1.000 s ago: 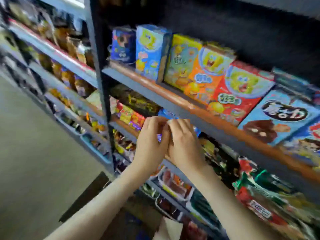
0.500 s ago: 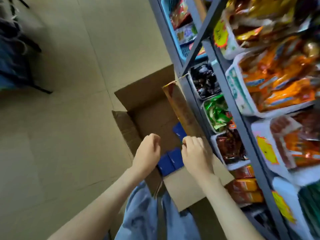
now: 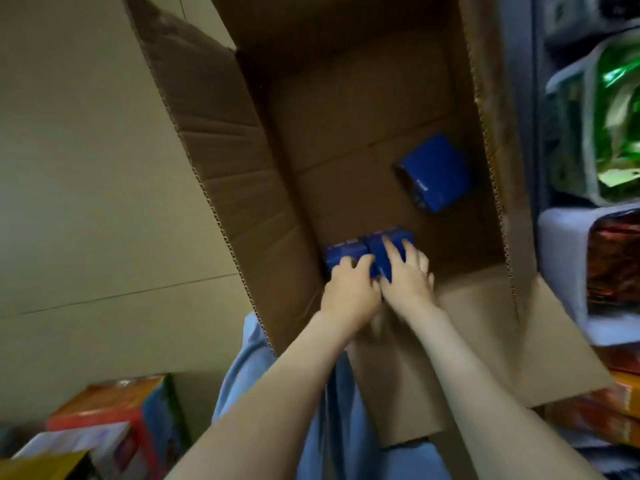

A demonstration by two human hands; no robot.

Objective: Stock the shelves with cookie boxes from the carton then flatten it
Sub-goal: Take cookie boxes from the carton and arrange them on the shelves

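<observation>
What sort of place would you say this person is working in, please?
Probably a small shop aisle: shelves packed with bagged snacks, an opened carton on the floor holding blue boxes, and more packaged goods stacked nearby.

From my remote seat, I see the person's two forearms bare from elbow to wrist, with no sleeves reaching into view. The left hand (image 3: pixel 349 292) and right hand (image 3: pixel 407 277) carry no gloves, rings, watch or bands that I can make out; motion blur softens the fingers. Below the arms, light blue denim trousers (image 3: pixel 311 441) fill the lower middle, a darker seam or fold running between the legs.
</observation>
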